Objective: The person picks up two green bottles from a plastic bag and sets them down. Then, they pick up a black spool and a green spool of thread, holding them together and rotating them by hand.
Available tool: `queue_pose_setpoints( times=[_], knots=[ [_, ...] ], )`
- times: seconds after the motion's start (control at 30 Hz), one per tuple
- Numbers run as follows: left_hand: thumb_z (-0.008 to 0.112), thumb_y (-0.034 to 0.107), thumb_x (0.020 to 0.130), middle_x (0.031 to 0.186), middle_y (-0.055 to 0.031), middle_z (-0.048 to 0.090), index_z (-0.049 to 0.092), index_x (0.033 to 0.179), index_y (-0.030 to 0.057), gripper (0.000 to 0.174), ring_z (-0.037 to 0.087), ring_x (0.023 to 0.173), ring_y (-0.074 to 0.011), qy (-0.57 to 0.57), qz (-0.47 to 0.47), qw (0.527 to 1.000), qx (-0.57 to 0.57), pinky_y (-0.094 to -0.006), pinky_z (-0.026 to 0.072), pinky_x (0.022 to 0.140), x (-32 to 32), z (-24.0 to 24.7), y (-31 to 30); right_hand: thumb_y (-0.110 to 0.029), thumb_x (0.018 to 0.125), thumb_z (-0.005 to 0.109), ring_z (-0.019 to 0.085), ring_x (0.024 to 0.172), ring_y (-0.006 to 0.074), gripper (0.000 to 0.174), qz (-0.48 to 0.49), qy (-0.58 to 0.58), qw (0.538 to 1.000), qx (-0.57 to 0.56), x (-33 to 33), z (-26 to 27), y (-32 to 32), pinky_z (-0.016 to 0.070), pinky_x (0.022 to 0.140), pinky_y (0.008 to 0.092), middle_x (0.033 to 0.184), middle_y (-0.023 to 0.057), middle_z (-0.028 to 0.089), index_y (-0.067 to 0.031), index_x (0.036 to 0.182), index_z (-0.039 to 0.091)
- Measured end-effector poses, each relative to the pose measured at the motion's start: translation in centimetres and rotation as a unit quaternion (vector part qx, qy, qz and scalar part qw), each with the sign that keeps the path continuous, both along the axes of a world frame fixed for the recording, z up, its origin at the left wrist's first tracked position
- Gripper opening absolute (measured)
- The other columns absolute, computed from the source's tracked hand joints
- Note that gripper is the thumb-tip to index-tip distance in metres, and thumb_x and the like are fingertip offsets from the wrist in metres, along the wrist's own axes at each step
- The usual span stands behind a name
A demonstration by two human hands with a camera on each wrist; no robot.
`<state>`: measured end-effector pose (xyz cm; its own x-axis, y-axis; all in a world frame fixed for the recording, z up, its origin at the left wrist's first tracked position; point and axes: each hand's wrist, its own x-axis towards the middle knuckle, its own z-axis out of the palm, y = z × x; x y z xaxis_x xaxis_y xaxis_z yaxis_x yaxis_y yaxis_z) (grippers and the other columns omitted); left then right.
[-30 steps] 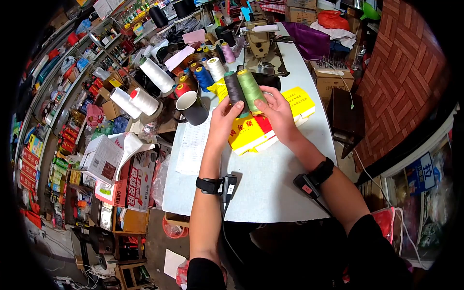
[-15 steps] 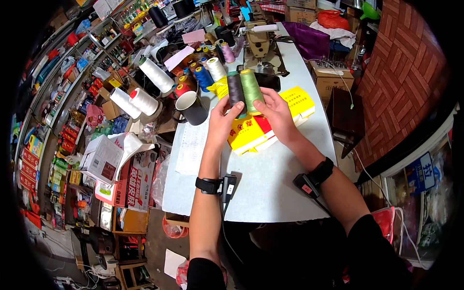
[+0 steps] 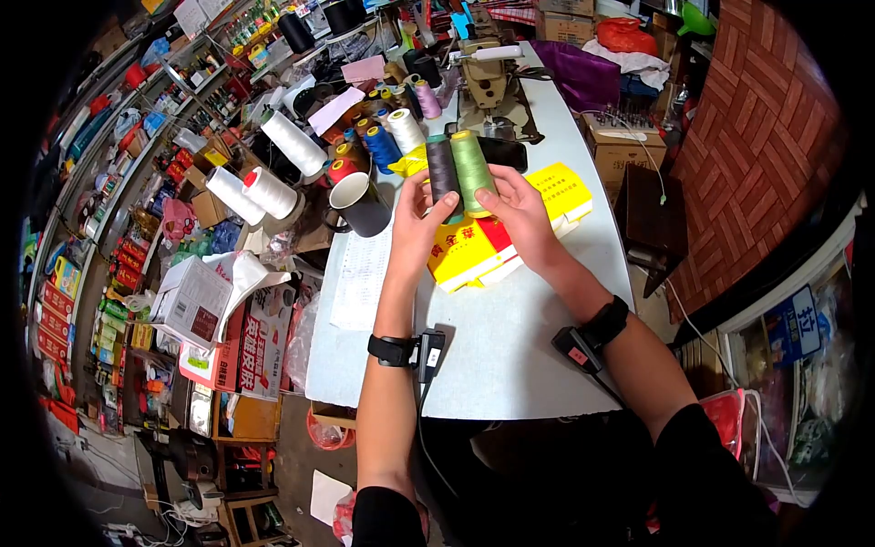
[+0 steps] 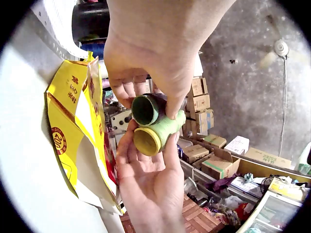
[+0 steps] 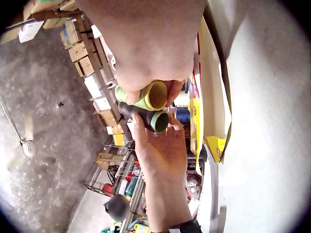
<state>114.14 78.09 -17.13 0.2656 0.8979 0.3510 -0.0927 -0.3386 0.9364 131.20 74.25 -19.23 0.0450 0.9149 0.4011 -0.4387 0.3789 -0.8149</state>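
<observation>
In the head view my left hand (image 3: 417, 223) holds a cone of dark grey thread (image 3: 441, 169), its thumb across the lower front. Beside it my right hand (image 3: 521, 219) grips a cone of light green thread (image 3: 471, 171), thumb also in front. The two cones stand side by side, held up over a yellow printed carton (image 3: 465, 260) on the table. From the left wrist view, the dark cone's hollow green base (image 4: 144, 110) and the green cone's hollow yellow base (image 4: 147, 141) show close together. Fingers behind the cones are partly hidden.
A black mug (image 3: 363, 205) and a written paper sheet (image 3: 363, 278) lie to the left on the white table (image 3: 510, 365). Several thread cones, including a blue one (image 3: 381, 150), crowd behind the mug. A sewing machine (image 3: 486, 77) and a dark phone-like slab (image 3: 504, 153) are farther back.
Both cones have tipped slightly from a leftward lean to more upright, their tops shifting a little right. The hands keep their hold and have barely moved.
</observation>
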Motion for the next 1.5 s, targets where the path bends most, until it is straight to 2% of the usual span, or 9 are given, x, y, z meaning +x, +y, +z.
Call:
queue_pose_setpoints(
  times=[1.03,1.5],
  knots=[
    [0.073,0.012,0.09,0.114,-0.0081,0.063,0.05,0.132,0.0005,0.05,0.06,0.104,-0.0142,0.004,-0.002,1.0,-0.005,-0.03,0.0461,0.096,0.12,0.43,-0.43,-0.011,0.098,0.065,0.059,0.116,0.0176,0.049,0.009,0.012,1.0,-0.002,0.12,-0.64,0.42,0.0481,0.101,0.0309,0.128,0.0146,0.061,0.0054,0.138,0.042],
    [0.072,0.012,0.091,0.117,-0.0083,0.063,0.05,0.131,0.0004,0.047,0.061,0.105,-0.0139,-0.004,-0.009,1.0,0.001,-0.0296,0.0464,0.096,0.16,0.39,-0.44,-0.013,0.098,0.065,0.06,0.115,0.0167,0.046,0.007,0.001,1.0,0.001,0.19,-0.32,0.31,0.0482,0.1,0.0302,0.126,0.0131,0.061,0.0038,0.136,0.044]
  ],
)
